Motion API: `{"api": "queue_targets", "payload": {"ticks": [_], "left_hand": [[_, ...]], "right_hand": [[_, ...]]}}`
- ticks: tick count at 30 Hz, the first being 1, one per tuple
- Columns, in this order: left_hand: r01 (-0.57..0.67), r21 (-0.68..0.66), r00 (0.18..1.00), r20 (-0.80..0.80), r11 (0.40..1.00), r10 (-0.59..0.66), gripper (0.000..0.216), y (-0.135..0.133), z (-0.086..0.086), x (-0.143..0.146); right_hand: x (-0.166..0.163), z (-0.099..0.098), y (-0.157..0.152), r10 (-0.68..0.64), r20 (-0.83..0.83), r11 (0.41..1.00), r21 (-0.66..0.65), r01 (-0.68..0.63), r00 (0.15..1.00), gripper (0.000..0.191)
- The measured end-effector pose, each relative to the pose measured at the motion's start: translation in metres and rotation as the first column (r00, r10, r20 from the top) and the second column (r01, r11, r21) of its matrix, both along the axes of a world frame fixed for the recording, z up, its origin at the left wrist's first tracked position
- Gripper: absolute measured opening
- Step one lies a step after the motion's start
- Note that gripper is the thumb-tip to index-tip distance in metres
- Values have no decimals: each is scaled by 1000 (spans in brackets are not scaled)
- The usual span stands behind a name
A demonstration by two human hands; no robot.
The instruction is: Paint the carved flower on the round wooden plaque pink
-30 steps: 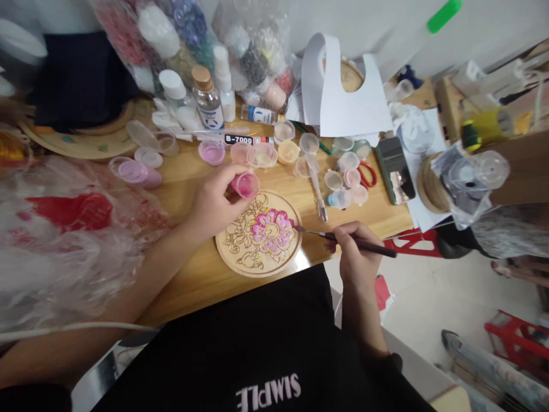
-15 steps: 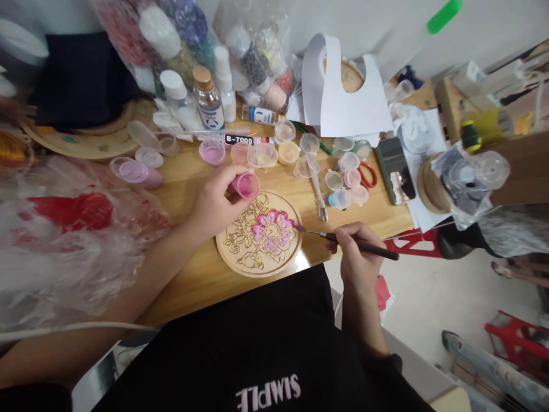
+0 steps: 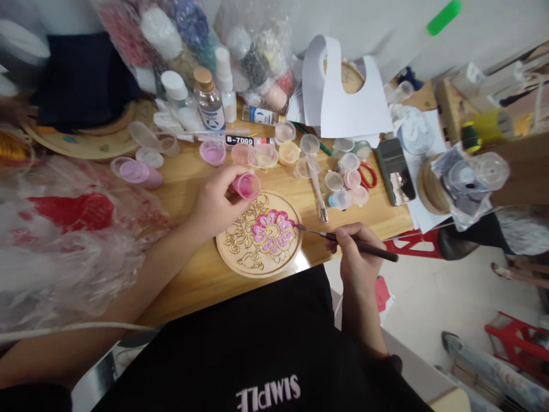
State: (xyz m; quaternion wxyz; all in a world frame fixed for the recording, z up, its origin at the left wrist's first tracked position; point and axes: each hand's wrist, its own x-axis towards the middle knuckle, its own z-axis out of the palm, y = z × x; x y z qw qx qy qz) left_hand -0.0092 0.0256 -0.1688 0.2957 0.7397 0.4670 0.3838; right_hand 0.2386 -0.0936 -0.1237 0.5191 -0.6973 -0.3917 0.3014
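Note:
A round wooden disc (image 3: 240, 260) with gold outlines and a pink flower (image 3: 271, 229) lies near the table's front edge. My left hand (image 3: 212, 203) is closed on a small cup of pink paint (image 3: 246, 185), held just above the disc's upper left rim. My right hand (image 3: 355, 257) pinches a thin paintbrush (image 3: 343, 238). Its tip touches the flower's right edge.
Several small paint cups (image 3: 343, 171) stand behind the disc, with a B-7000 glue tube (image 3: 249, 139), bottles (image 3: 209, 100), red-handled scissors (image 3: 368, 174) and a phone (image 3: 394, 170). Crumpled clear plastic (image 3: 64, 246) covers the left. The table edge runs just right of the disc.

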Motion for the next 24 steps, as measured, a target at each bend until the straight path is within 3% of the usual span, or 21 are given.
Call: {"api": "queue_targets", "payload": {"ticks": [24], "left_hand": [[0,-61,1000,1,998,0,23,-1,0,1]], "right_hand": [[1,-3,-1,20,-5,1000,-13,-20,1000,22]]}}
